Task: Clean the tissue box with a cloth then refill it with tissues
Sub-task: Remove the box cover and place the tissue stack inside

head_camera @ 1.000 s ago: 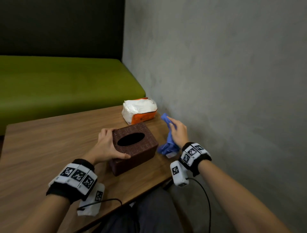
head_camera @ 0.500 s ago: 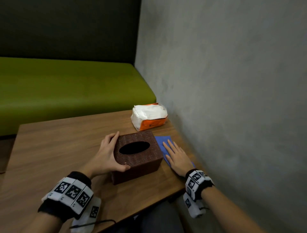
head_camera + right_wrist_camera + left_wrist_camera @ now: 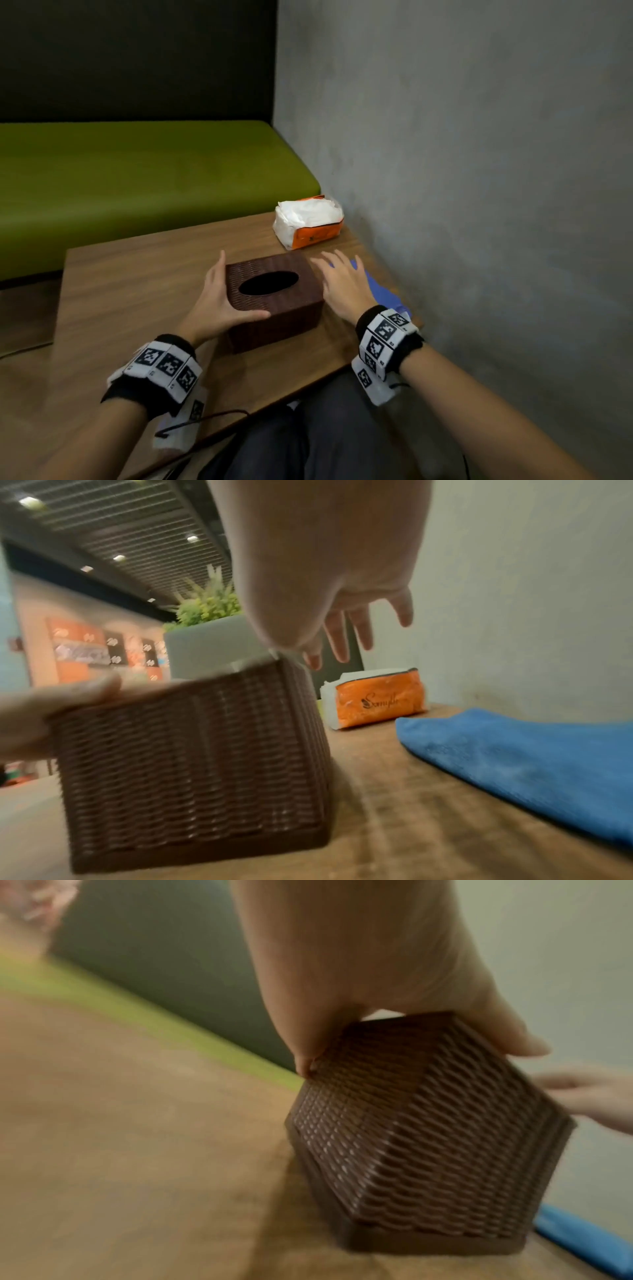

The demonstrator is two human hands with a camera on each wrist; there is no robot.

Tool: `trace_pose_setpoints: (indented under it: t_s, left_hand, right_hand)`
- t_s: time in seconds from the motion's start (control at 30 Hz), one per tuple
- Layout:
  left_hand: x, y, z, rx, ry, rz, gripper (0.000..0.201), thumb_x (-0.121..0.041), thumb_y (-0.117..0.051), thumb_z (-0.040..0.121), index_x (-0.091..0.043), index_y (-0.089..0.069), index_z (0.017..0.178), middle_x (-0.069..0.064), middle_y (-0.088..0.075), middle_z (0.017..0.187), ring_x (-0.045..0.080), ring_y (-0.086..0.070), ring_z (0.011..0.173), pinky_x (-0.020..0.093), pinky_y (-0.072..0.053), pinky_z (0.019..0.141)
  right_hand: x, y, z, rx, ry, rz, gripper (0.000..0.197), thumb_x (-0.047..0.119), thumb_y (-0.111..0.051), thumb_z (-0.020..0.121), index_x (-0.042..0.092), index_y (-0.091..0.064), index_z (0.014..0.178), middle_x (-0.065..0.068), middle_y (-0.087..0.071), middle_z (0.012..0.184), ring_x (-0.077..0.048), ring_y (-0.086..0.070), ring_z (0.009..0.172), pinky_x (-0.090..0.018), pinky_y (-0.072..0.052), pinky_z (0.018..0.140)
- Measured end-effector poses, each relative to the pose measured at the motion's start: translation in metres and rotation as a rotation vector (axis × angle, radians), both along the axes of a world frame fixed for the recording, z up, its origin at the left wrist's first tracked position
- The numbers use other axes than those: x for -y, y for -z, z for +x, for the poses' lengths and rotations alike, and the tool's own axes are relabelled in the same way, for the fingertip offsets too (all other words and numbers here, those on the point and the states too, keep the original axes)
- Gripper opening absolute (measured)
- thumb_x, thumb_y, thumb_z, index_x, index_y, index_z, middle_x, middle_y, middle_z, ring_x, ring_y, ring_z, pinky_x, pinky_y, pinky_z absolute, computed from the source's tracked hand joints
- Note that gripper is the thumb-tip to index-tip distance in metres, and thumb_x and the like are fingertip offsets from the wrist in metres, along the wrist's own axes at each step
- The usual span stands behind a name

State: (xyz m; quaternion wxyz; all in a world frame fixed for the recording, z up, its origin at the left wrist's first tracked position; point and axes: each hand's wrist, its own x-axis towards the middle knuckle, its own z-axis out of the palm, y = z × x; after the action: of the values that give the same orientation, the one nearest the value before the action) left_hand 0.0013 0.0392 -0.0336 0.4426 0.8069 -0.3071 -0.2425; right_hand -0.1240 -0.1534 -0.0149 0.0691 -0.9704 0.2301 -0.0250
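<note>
A brown woven tissue box (image 3: 274,308) with an empty oval slot stands on the wooden table (image 3: 137,291). My left hand (image 3: 222,298) grips its left end, fingers along the side and thumb over the near top edge; the left wrist view shows the box (image 3: 428,1137) pinched at a corner. My right hand (image 3: 340,284) hovers with fingers spread beside the box's right end, holding nothing. Under and to the right of it lies the blue cloth (image 3: 383,294), flat on the table (image 3: 531,764). An opened orange and white tissue pack (image 3: 308,222) sits behind the box (image 3: 192,764).
A grey wall (image 3: 479,205) runs close along the table's right edge. A green bench seat (image 3: 137,178) stands behind the table. The table's near edge is just above my lap (image 3: 308,428). Cables hang from both wristbands.
My right hand, which held the bunched cloth and then pressed it flat on the table, has let go and moved left toward the box. The left hand keeps its hold.
</note>
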Motion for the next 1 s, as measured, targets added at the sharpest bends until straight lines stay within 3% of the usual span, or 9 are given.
trace_pose_setpoints:
  t_s: [0.1, 0.2, 0.27, 0.33, 0.43, 0.6, 0.73, 0.87, 1.0]
  left_hand:
    - [0.008, 0.0, -0.004, 0.045, 0.044, 0.027, 0.129, -0.033, -0.084, 0.058, -0.017, 0.008, 0.147, 0.008, -0.005, 0.155, 0.023, -0.016, 0.142, 0.038, -0.02, 0.117]
    - [0.016, 0.006, -0.011, 0.074, -0.003, -0.025, 0.127, -0.035, -0.083, 0.059, -0.015, 0.007, 0.147, 0.01, -0.005, 0.154, 0.024, -0.015, 0.143, 0.038, -0.02, 0.116]
    - [0.013, 0.013, -0.012, 0.016, -0.012, -0.08, 0.133, -0.048, -0.082, 0.054, -0.017, 0.007, 0.147, 0.009, -0.007, 0.155, 0.023, -0.016, 0.143, 0.037, -0.021, 0.115]
    - [0.006, 0.021, -0.01, -0.1, 0.002, -0.133, 0.149, -0.069, -0.077, 0.037, -0.022, 0.012, 0.146, 0.005, -0.011, 0.156, 0.018, -0.019, 0.142, 0.039, -0.019, 0.118]
    - [0.0, 0.033, -0.006, -0.17, 0.115, -0.083, 0.162, -0.069, -0.08, 0.026, -0.025, 0.026, 0.141, 0.001, -0.006, 0.158, 0.013, -0.013, 0.144, 0.044, -0.017, 0.12]
    - [0.006, 0.042, -0.006, -0.043, 0.24, 0.02, 0.173, -0.064, -0.083, 0.019, -0.021, 0.04, 0.133, 0.007, 0.002, 0.157, 0.019, -0.005, 0.146, 0.042, -0.01, 0.121]
    - [0.011, 0.045, -0.007, 0.02, 0.229, 0.06, 0.167, -0.038, -0.091, 0.031, -0.016, 0.039, 0.134, 0.012, 0.0, 0.156, 0.025, -0.005, 0.145, 0.039, -0.009, 0.12]
    - [0.009, 0.051, -0.006, 0.06, 0.223, 0.108, 0.167, -0.058, -0.08, 0.025, -0.015, 0.037, 0.136, 0.014, -0.003, 0.155, 0.026, -0.007, 0.144, 0.039, -0.012, 0.119]
    - [0.007, 0.059, -0.005, 0.093, 0.225, 0.154, 0.164, -0.059, -0.077, 0.027, -0.015, 0.037, 0.136, 0.016, -0.007, 0.154, 0.028, -0.011, 0.142, 0.044, -0.016, 0.118]
  right_hand:
    - [-0.013, -0.003, -0.001, 0.209, -0.064, 0.089, 0.037, 0.018, -0.037, 0.097, 0.021, -0.044, 0.133, -0.005, -0.041, 0.145, -0.023, -0.027, 0.14, -0.051, -0.017, 0.116]
    - [-0.032, 0.003, 0.0, 0.052, -0.331, 0.157, 0.042, 0.04, -0.037, 0.097, 0.024, -0.042, 0.135, -0.006, -0.028, 0.153, -0.024, -0.015, 0.144, -0.05, -0.006, 0.117]
    - [-0.036, 0.005, 0.0, -0.047, -0.38, 0.132, 0.052, 0.053, -0.041, 0.091, 0.026, -0.039, 0.136, -0.006, -0.017, 0.157, -0.025, -0.006, 0.146, -0.054, -0.001, 0.116]
    - [-0.03, 0.005, 0.0, -0.085, -0.378, 0.11, 0.063, 0.06, -0.052, 0.082, 0.023, -0.041, 0.132, -0.004, -0.013, 0.157, -0.025, -0.002, 0.146, -0.059, 0.0, 0.116]
    - [-0.02, 0.003, -0.002, -0.123, -0.411, 0.031, 0.067, 0.058, -0.06, 0.077, 0.015, -0.043, 0.124, -0.005, -0.013, 0.157, -0.026, -0.003, 0.146, -0.063, -0.005, 0.114]
    - [-0.017, 0.005, -0.005, -0.134, -0.407, 0.059, 0.059, 0.051, -0.06, 0.081, 0.012, -0.042, 0.122, -0.008, -0.013, 0.157, -0.03, 0.0, 0.146, -0.068, -0.006, 0.111]
    - [-0.015, 0.004, -0.007, -0.137, -0.41, 0.059, 0.058, 0.049, -0.06, 0.082, 0.01, -0.043, 0.122, -0.01, -0.013, 0.156, -0.031, 0.0, 0.146, -0.069, -0.006, 0.111]
    - [-0.014, 0.001, -0.008, -0.134, -0.408, 0.074, 0.059, 0.048, -0.06, 0.082, 0.009, -0.043, 0.122, -0.011, -0.013, 0.157, -0.031, -0.001, 0.146, -0.069, -0.006, 0.111]
    - [-0.016, 0.001, -0.008, -0.125, -0.41, 0.097, 0.059, 0.046, -0.061, 0.082, 0.007, -0.043, 0.123, -0.011, -0.013, 0.157, -0.031, -0.001, 0.146, -0.068, -0.005, 0.111]
